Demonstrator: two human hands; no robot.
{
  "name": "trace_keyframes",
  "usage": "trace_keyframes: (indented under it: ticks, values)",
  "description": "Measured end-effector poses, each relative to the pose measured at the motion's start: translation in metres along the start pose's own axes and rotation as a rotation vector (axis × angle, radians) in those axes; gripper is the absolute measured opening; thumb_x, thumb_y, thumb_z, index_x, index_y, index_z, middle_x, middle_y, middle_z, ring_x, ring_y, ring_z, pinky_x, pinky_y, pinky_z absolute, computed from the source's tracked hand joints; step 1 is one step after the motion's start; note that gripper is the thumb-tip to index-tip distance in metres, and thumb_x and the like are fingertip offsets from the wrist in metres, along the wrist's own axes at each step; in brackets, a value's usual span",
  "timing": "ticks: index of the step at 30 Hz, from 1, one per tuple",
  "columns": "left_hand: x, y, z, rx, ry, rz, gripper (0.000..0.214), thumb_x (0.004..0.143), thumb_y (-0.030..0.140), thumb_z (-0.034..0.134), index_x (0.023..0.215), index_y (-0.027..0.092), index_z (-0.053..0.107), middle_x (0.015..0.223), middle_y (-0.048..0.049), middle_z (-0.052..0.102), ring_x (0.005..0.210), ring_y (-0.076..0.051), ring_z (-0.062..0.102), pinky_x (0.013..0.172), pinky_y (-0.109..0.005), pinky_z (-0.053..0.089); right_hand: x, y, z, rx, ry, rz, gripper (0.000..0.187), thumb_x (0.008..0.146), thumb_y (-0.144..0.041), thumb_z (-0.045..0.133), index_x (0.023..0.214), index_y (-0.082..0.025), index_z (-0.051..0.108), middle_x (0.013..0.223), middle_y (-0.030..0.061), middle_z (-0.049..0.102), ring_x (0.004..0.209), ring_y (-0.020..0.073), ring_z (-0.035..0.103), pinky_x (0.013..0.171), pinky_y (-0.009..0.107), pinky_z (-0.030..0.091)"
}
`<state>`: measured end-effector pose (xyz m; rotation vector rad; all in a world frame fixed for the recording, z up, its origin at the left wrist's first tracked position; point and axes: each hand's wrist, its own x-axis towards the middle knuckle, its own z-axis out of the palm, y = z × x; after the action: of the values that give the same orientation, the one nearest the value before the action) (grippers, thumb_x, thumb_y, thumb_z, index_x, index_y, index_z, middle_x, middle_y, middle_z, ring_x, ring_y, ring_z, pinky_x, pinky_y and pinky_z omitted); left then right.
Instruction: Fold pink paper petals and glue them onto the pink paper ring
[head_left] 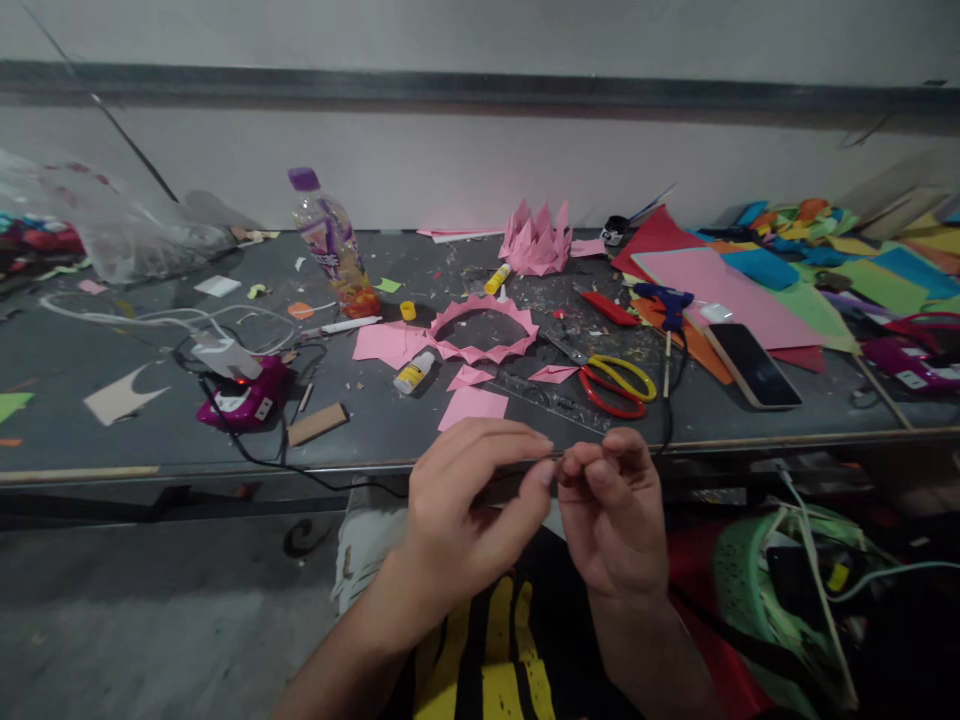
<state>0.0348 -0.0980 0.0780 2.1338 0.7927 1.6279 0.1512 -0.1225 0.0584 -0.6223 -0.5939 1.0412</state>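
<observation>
Both hands are raised in front of the near edge of the table (382, 415). The fingers of the left hand (476, 505) are bent toward its thumb, and those of the right hand (616, 515) are curled; the fingertips of both are brought close together. Whether anything small is pinched between them cannot be told.

Just beyond the left hand, a pink paper square (472, 406) is laid on the table, its near edge overlapped in view by the knuckles. Behind it, a folded pink ring (484, 353) is seen, with a glue bottle (414, 373) placed at its left. Scissors (598, 362) are laid beyond the right hand, with a clear ruler (551, 400) placed beside them.
</observation>
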Motion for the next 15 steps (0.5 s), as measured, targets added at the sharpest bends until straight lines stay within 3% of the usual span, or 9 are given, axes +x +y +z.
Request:
trace_keyframes:
  ticks: [5, 11, 15]
  values:
    - [0.001, 0.008, 0.001, 0.110, 0.000, 0.048, 0.009, 0.078, 0.012, 0.061, 0.085, 0.019, 0.062, 0.077, -0.0018, 0.070, 0.072, -0.013, 0.065, 0.067, -0.025, 0.054, -0.005, 0.005, -0.002, -0.134, -0.008, -0.129, 0.019, 0.064, -0.019, 0.080, 0.077, -0.027, 0.069, 0.070, -0.0056, 0.074, 0.062, 0.0100, 0.070, 0.060, 0.017, 0.057]
    - [0.000, 0.006, 0.002, 0.298, 0.036, 0.106, 0.012, 0.076, 0.009, 0.061, 0.083, 0.019, 0.061, 0.074, -0.0003, 0.069, 0.068, -0.013, 0.064, 0.064, -0.025, 0.052, -0.014, 0.010, -0.007, -0.449, -0.019, -0.395, 0.022, 0.072, -0.010, 0.071, 0.087, -0.026, 0.068, 0.081, -0.0029, 0.075, 0.072, 0.0131, 0.071, 0.067, 0.023, 0.059]
    - [0.000, 0.002, 0.002, 0.348, 0.050, 0.128, 0.009, 0.076, 0.008, 0.061, 0.079, 0.017, 0.061, 0.070, -0.0010, 0.068, 0.065, -0.013, 0.063, 0.062, -0.024, 0.052, -0.014, 0.014, -0.012, -0.618, -0.014, -0.498, 0.025, 0.071, -0.012, 0.072, 0.091, -0.026, 0.067, 0.084, -0.0006, 0.074, 0.075, 0.0168, 0.071, 0.069, 0.030, 0.060]
